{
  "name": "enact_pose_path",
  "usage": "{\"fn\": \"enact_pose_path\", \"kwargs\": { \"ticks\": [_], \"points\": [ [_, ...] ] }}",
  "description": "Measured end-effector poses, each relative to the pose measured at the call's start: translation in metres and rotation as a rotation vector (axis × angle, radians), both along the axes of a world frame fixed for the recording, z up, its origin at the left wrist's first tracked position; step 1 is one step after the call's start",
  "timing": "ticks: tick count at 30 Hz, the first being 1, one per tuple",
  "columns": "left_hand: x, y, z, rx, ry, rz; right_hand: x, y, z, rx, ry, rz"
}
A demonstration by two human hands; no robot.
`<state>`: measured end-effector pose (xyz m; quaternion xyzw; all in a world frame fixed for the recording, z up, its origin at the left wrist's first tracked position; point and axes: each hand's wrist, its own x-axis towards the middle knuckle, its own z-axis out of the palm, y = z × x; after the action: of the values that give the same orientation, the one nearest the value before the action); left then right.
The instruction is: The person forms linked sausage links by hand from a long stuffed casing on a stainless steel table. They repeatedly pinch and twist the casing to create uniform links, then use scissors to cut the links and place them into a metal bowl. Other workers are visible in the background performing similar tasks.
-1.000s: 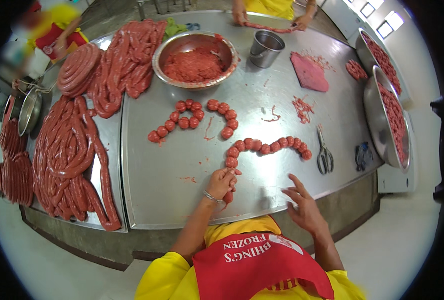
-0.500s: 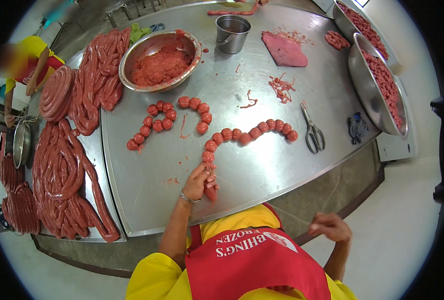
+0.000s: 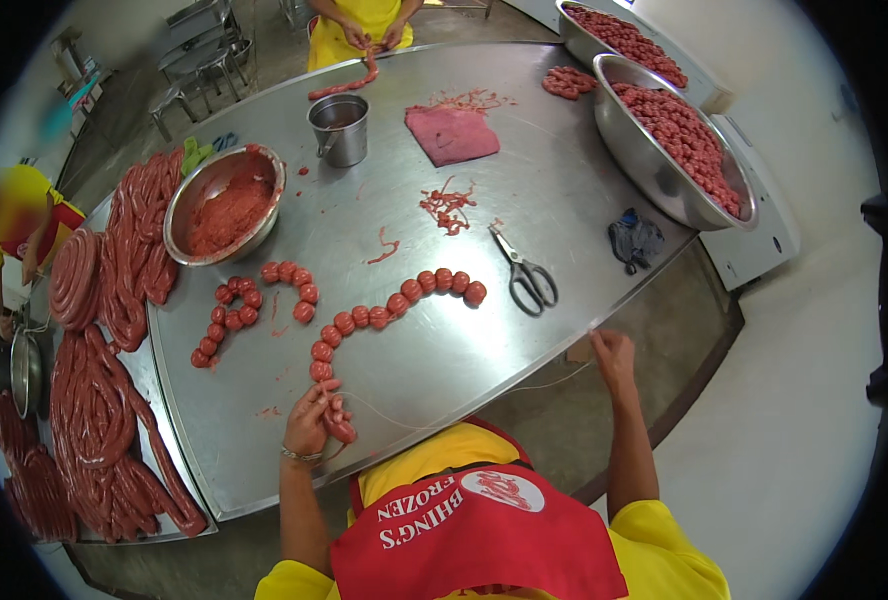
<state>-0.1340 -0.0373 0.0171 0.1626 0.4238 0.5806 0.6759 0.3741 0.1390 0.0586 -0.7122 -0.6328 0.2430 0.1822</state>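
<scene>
A chain of short, round red sausages (image 3: 361,317), tied into links, curves over the steel table. My left hand (image 3: 307,424) is closed round its near end, and an untied, pointed tail of sausage (image 3: 340,430) hangs out beside the fingers. From there a thin pale string (image 3: 524,388) sags past the table edge to my right hand (image 3: 614,362), which is closed on it, out to the right. Two shorter pieces of linked sausage (image 3: 232,317) (image 3: 307,293) lie left of the chain. Black-handled scissors (image 3: 530,284) rest open-bladed or nearly so to its right.
Long coils of sausage (image 3: 94,400) cover the left table. A bowl of ground meat (image 3: 174,245), a metal bucket (image 3: 344,150), a pink cloth (image 3: 454,137), casing scraps (image 3: 448,206) and a dark crumpled bag (image 3: 634,242) surround the work. Large sausage-filled bowls (image 3: 614,125) stand right; co-workers (image 3: 364,30) work opposite and left.
My right hand has moved up and outward to the table edge, the string stretching longer between my hands. My left hand keeps hold of the sausage. The whole view has shifted.
</scene>
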Motion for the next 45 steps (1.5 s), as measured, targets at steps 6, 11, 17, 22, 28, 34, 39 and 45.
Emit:
{"fn": "enact_pose_path", "kwargs": {
  "ticks": [6, 11, 17, 22, 28, 34, 39, 45],
  "points": [
    [0.0, -0.004, 0.004, -0.108, 0.189, 0.062, -0.065, 0.081, -0.032, 0.286, -0.089, 0.303],
    [0.012, -0.015, 0.012, -0.16, 0.466, 0.203, -0.105, 0.095, -0.013, -0.043, -0.409, 0.321],
    [0.03, -0.03, -0.009, -0.045, 0.608, 0.42, -0.077, 0.112, -0.016, -0.431, 0.44, 0.373],
    [0.033, -0.04, -0.009, 0.004, 0.225, 0.424, -0.136, 0.024, 0.021, -0.563, 0.83, 0.587],
    [0.031, -0.035, -0.005, 0.01, 0.246, 0.481, -0.208, -0.029, 0.009, -1.036, 0.848, 1.024],
    [0.023, -0.041, -0.01, 0.032, 0.207, 0.403, -0.24, -0.037, -0.004, -1.27, 0.768, 1.042],
    [0.023, -0.042, -0.01, 0.071, 0.263, 0.362, -0.257, -0.041, -0.008, -1.234, 0.689, 1.068],
    [0.02, -0.043, -0.012, 0.042, 0.247, 0.347, -0.287, -0.047, -0.005, -1.141, 0.581, 1.137]
  ]
}}
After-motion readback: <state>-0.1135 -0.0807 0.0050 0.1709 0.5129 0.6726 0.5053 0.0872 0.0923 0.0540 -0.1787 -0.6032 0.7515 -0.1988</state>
